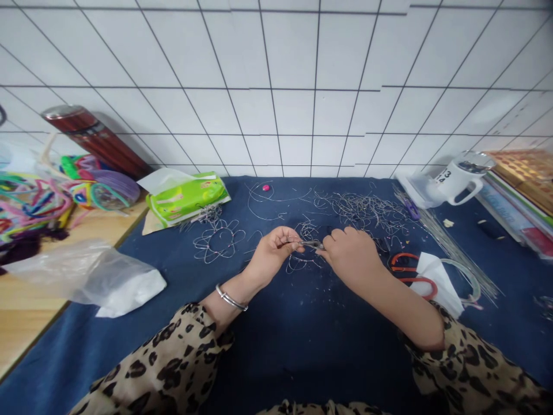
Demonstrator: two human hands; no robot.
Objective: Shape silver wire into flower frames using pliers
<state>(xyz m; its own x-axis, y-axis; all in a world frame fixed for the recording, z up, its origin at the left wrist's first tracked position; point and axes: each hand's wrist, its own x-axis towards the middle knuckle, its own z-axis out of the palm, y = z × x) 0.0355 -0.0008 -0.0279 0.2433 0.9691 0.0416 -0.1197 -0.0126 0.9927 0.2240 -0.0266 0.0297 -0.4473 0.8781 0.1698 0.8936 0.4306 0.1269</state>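
My left hand (276,251), with a silver bangle at the wrist, is closed in a pinch on a thin metal wire (294,239). My right hand (352,253) is wrapped round small pliers (314,244); their metal jaws point left and meet the wire at my left fingertips. Most of the pliers is hidden in the fist. Just below the hands, a bent wire shape (300,264) with small beads lies on the dark blue cloth (298,346). Left of my left hand rests a flower-shaped wire piece (219,241) with several loops.
Tangled wire offcuts (367,208) lie behind my right hand. To the right are orange-handled scissors (404,262), straight wires (458,251), a white mug (460,181) and stacked books (518,196). Leftward lie a green tissue pack (188,199), a plastic bag (99,276) and a red flask (99,138).
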